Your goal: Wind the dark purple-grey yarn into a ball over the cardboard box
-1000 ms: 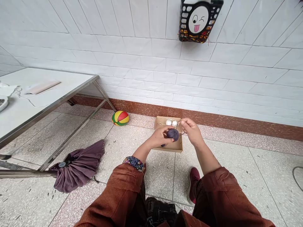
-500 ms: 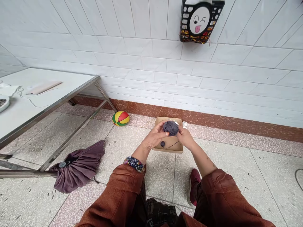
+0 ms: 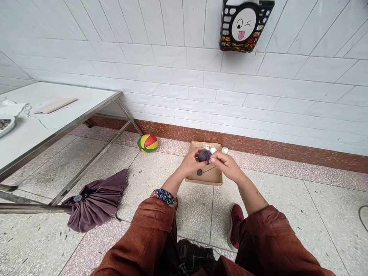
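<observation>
My left hand (image 3: 192, 161) is wrapped round a dark purple-grey ball of yarn (image 3: 204, 155), above an open cardboard box (image 3: 207, 180). At the ball's right side my right hand (image 3: 225, 165) is closed, its thumb and forefinger pinching the yarn strand (image 3: 207, 170). That strand runs down towards a much smaller dark yarn ball (image 3: 199, 172) inside the box. White balls of yarn (image 3: 213, 150) lie along the box's far side, partly behind my hands. Another white yarn ball (image 3: 225, 150) rests just outside, to the right.
A striped ball (image 3: 147, 143) lies on the floor near a metal-framed white table (image 3: 66, 99). Purple folded fabric (image 3: 94, 207), resembling an umbrella, leans by the table's lower bar. A black basket (image 3: 245, 27) hangs on the tiled wall (image 3: 161, 65). My red shoe (image 3: 236, 226) stands below the box.
My right hand has come off the side of the yarn ball and now pinches the strand. The ball has turned and shifted slightly left in my left hand, and more white yarn shows.
</observation>
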{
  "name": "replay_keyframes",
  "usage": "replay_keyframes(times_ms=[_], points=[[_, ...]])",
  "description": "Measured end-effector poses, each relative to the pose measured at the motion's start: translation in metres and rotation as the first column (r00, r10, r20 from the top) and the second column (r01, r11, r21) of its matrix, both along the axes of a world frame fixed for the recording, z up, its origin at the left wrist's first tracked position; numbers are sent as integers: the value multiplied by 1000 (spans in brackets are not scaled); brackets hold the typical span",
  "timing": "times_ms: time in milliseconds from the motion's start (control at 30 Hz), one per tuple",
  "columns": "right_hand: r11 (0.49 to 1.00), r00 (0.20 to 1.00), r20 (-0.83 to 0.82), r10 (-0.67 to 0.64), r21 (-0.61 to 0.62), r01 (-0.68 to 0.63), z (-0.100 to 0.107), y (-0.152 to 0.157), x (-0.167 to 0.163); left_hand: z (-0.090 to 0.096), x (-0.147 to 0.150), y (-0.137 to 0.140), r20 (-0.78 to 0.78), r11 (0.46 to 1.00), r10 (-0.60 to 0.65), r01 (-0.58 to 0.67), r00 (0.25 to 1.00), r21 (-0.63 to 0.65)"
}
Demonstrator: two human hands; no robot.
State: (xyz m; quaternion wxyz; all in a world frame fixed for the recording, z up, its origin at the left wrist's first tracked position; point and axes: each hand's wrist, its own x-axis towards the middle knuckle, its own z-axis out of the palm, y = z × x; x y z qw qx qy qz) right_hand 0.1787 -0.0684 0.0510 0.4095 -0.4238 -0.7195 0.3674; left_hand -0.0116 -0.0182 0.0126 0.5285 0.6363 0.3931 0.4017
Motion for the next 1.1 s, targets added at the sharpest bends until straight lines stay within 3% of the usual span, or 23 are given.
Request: replay_keyframes(times_ms=[100,233,400,567,767,933,1000,1100], points=[[993,990,-74,-118,4,118,-4,5,9,1,3,-6,39,987,-154,156,987,-32],[963,959,-86,-270,-33,268,-18,15,12,8,4,-12,243,923,-340,372,908,-101],[948,948,66,-310,-59,314,-35,20,3,13,1,-12,479,927,-219,334,850,-170],[959,941,205,-270,-29,282,-44,16,-6,14,-1,-5,558,937,-31,218,830,-273],[998,973,225,-56,-25,63,-37,6,-15,12,-4,4,499,961,123,24,858,-277],[981,969,156,189,-72,-180,-16,-6,-17,7,-6,7,221,977,177,-145,959,-154],[979,983,42,180,-101,-175,-8,-9,-13,5,-5,7,136,988,130,-117,982,-101],[983,987,-148,61,-161,-85,-1,-8,-4,2,-4,4,50,998,43,-40,998,-48]])
